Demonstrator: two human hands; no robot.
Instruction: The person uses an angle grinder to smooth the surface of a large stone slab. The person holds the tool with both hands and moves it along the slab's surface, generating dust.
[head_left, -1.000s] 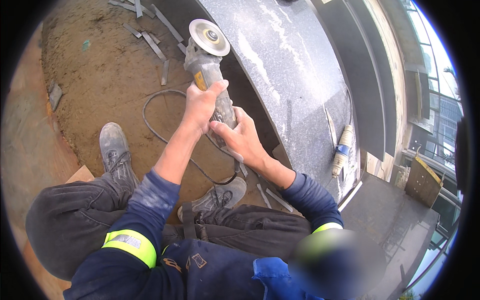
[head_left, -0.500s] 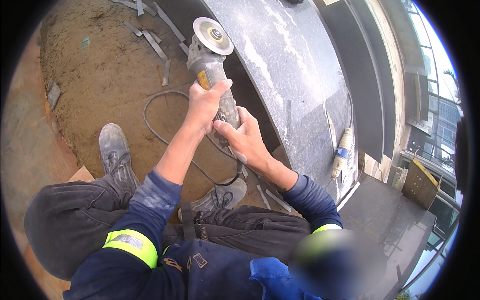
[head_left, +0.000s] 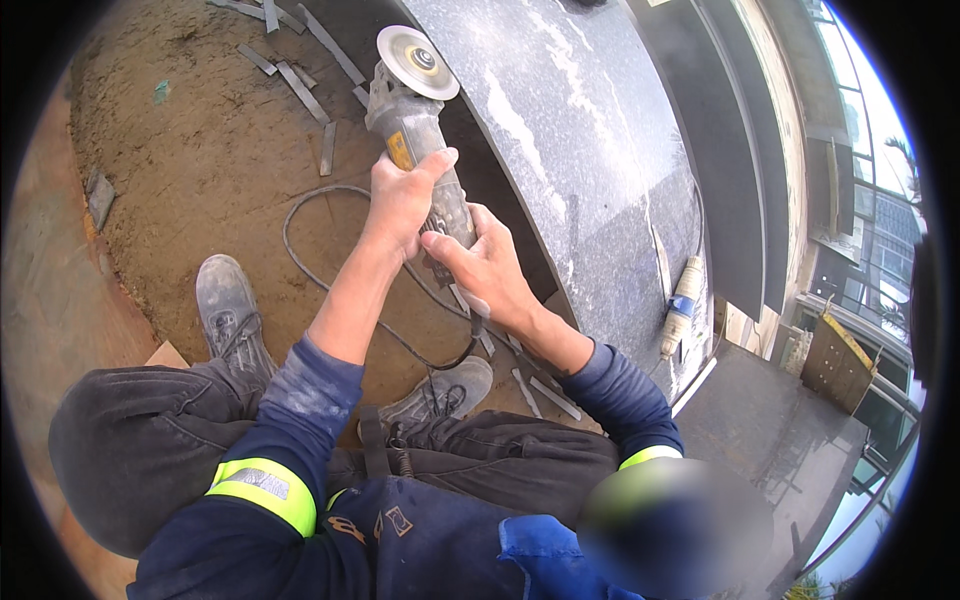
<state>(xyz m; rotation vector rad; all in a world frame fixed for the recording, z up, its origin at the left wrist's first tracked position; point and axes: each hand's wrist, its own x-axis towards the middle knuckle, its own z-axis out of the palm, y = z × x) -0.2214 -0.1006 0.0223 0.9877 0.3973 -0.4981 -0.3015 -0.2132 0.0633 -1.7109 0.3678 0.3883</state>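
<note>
A dusty grey angle grinder (head_left: pixel 412 128) with a yellow label points away from me, its pale disc (head_left: pixel 405 60) face-up beside the edge of a long grey stone slab (head_left: pixel 545 130). My left hand (head_left: pixel 398 205) is closed round the grinder's body, thumb on top. Lower down, my right hand (head_left: pixel 480 265) grips the handle end, with some fingers hidden under the tool. The black power cable (head_left: pixel 292 210) runs from that end in a loop over the brown dirt ground. Whether the disc is spinning I cannot tell.
Grey offcut strips (head_left: pixel 300 85) lie in the dirt (head_left: pixel 170 170). A cream-and-blue cable connector (head_left: pixel 680 305) rests on the slab. Dark stepped panels (head_left: pixel 740 180) and a wooden board (head_left: pixel 838 365) stand at the right. My shoes (head_left: pixel 225 300) are on the ground below.
Both hands and the grinder have shifted slightly up and to the left since half a second ago, after a small rightward drift before that. The grip looks the same.
</note>
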